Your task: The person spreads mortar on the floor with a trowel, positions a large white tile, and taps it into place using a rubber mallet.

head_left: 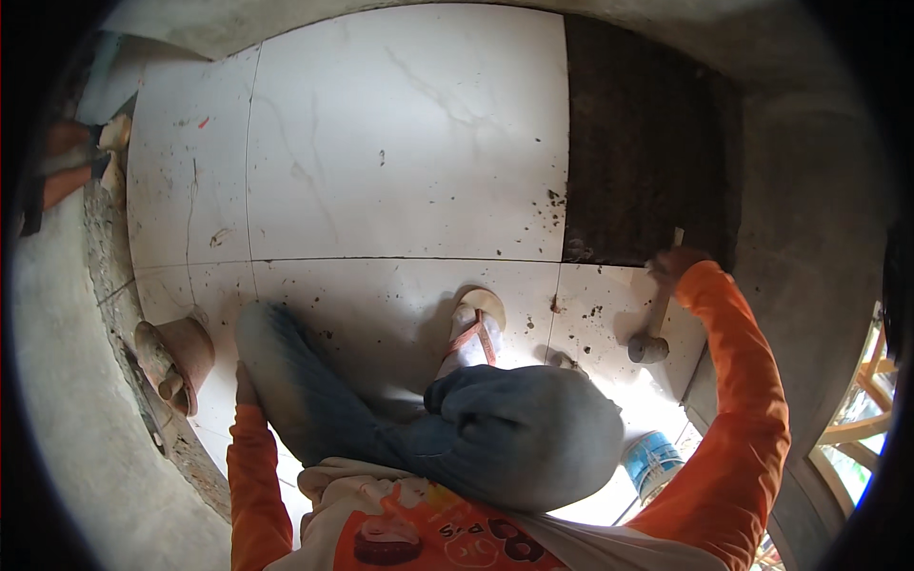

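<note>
My right hand is closed around the handle of a mallet. The handle's tip pokes out above the fist, and the round head hangs lower, over a white floor tile. Beside the hand, a dark, rough patch borders the large white tile. My left hand rests flat along the outer side of my bent left leg, with its fingers partly hidden and nothing seen in it.
A worn bucket with things inside stands at the left, by a broken concrete edge. A blue pail sits at lower right, near my right arm. Another person's feet show at far left. Dark crumbs dot the tiles.
</note>
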Demonstrator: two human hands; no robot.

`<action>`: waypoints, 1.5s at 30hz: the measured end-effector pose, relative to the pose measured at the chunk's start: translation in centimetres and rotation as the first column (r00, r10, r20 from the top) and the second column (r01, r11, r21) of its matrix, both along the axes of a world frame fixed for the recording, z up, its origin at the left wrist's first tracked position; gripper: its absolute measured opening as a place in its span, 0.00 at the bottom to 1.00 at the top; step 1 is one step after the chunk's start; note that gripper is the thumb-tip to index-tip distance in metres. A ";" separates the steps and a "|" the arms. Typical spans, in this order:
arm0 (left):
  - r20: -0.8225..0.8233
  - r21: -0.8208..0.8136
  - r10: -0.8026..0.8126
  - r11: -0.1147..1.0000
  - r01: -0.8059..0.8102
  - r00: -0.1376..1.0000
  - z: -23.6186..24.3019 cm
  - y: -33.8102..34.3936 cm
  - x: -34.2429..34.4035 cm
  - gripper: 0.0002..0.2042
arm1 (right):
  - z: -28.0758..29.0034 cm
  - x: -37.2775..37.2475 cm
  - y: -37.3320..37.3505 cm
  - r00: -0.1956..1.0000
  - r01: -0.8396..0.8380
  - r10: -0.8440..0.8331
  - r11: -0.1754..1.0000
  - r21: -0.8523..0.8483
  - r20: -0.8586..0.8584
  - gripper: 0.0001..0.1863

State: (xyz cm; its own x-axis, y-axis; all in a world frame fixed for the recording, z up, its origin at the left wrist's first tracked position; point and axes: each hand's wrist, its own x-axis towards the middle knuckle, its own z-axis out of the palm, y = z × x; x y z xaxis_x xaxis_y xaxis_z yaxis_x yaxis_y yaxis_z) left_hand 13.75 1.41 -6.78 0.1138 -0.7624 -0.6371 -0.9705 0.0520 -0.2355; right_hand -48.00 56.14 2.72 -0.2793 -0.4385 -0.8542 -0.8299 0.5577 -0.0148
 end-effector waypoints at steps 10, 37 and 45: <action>-0.540 -0.635 -0.708 0.697 0.333 0.455 -0.3 8.0 -27.1 0.32 | -6.4 0.4 5.1 0.077 0.442 -0.952 0.300 -0.846 -0.298 0.22; -0.896 -0.316 0.219 0.297 0.901 -0.386 2.0 41.3 -47.4 0.27 | -17.7 30.5 15.8 0.270 0.852 -0.907 0.381 -0.360 -0.323 0.20; -0.501 -0.471 -0.858 0.376 0.798 0.108 7.4 11.4 -23.4 0.21 | -19.0 23.3 8.8 0.503 0.779 -0.852 0.520 -0.350 -0.146 0.21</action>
